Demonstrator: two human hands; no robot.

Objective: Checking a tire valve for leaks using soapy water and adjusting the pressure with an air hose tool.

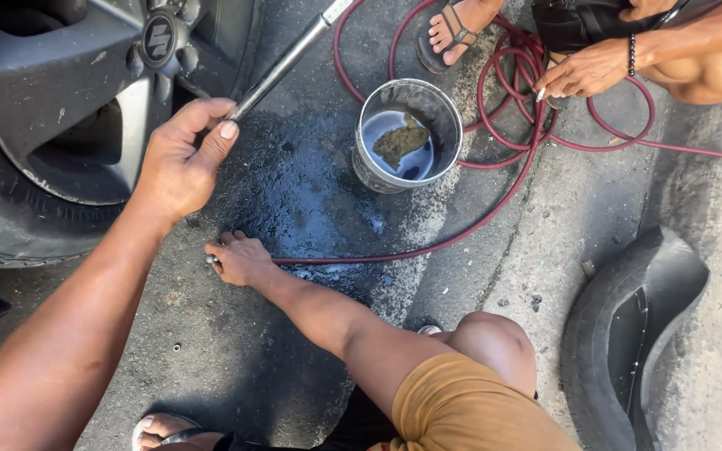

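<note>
My left hand [181,159] grips the lower end of a long metal wrench bar [286,60] that slants up to the right, close to the hub of a grey alloy car wheel [68,92]. My right hand [240,259] rests low on the wet ground, fingers closed around a small metal piece at the end of a dark red air hose [461,238]. The piece is mostly hidden by my fingers.
A metal bucket [453,125] with water and a rag stands right of my hands. The red hose coils behind it. Another person's hand [582,71] and sandalled foot [453,33] are at top right. A piece of black tyre [628,334] lies at right.
</note>
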